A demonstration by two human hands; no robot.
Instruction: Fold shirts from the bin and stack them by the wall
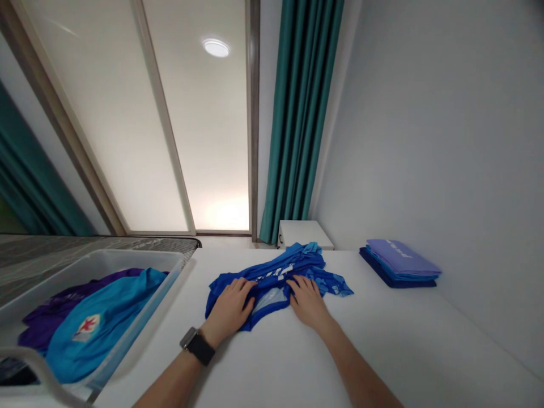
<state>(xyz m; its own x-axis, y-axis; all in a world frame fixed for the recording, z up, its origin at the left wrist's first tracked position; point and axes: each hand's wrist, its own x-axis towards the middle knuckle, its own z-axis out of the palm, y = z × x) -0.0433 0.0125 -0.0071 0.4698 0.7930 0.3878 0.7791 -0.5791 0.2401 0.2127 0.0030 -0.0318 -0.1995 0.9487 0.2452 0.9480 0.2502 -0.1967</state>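
Note:
A crumpled blue jersey [272, 310] with white lettering and patterned sleeves lies on the white table in front of me. My left hand [229, 309] rests on its left side, fingers laid over the cloth and thumb apart; a dark watch is on that wrist. On the jersey's right part lies my right hand [308, 300], fingers stretched over the fabric. Neither hand lifts the cloth off the table. Parts of the jersey under both palms are hidden.
At the left stands a clear plastic bin [165, 262] holding a light blue shirt [108, 323] and a purple garment [63, 303]. A stack of folded shirts [399, 263] sits on the white table [272, 377] by the right wall. A white cabinet [304, 232] stands beyond the far edge.

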